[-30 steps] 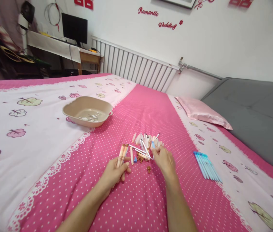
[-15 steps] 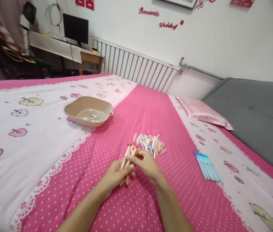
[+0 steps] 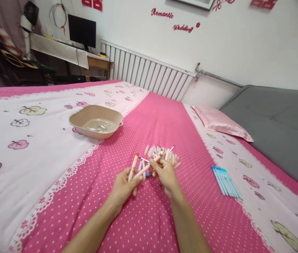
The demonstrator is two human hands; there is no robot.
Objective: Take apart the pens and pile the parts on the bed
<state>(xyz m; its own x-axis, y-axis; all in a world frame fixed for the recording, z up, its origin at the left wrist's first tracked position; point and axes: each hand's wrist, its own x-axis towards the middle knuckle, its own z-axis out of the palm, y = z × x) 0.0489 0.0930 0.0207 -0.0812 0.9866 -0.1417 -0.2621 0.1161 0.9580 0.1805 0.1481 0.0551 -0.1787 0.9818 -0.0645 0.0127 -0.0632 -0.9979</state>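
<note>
My left hand (image 3: 124,184) is closed around a slim white-and-peach pen (image 3: 133,167) with a brown end, tilted upward. A second such pen (image 3: 143,170) slants from my left fingers across to my right hand (image 3: 166,174), which pinches it near its brown end. Just beyond my hands lies a loose pile of pen parts (image 3: 151,153), with pale pink pointed pieces and a few thin dark-tipped ones. A small blue piece (image 3: 148,174) shows between my hands; whether it is held or lying on the bed I cannot tell.
A beige plastic basin (image 3: 96,121) with small white and grey bits stands left of the pile. To the right, several light blue pens (image 3: 226,181) lie side by side. A pink pillow (image 3: 221,124) rests by the grey headboard (image 3: 278,123). The pink dotted bedspread (image 3: 154,116) lies beneath.
The two pens, close together before, are now spread apart. My right hand has moved slightly right, tilting the second pen toward the right. The blue piece appears lower, between my hands.
</note>
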